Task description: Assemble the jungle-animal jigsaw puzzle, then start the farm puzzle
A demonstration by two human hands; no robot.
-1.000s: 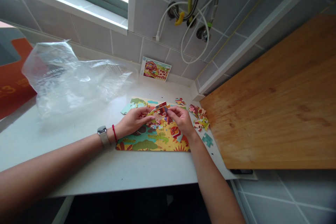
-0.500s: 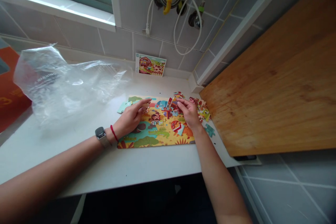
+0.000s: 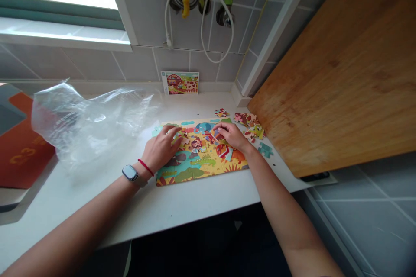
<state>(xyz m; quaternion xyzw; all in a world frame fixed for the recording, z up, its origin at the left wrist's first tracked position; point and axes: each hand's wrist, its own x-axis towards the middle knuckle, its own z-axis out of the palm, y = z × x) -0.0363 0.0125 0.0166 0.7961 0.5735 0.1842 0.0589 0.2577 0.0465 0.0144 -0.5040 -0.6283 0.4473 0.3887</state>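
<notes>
A colourful jigsaw puzzle (image 3: 201, 164) with animals and trees lies flat on the white counter. My right hand (image 3: 231, 135) is closed, its thumb and forefinger pinching a small puzzle piece (image 3: 214, 135) over the upper right part of the picture. On the left part of the puzzle rests my left hand (image 3: 162, 145), its fingers curved and apart, with pale pieces near the thumb. A loose red-and-white piece (image 3: 225, 152) lies on top of the puzzle, below my right hand.
Several loose pieces (image 3: 255, 129) and a teal piece (image 3: 265, 150) lie right of the puzzle, beside a wooden board (image 3: 338, 78). A farm picture card (image 3: 180, 83) leans on the wall. At left are a clear plastic bag (image 3: 97, 125) and an orange box (image 3: 26, 147).
My right hand has lowered the pinched piece, which stood more upright before, toward the puzzle. The left hand's fingers have drawn back and curled more. The camera view has shifted.
</notes>
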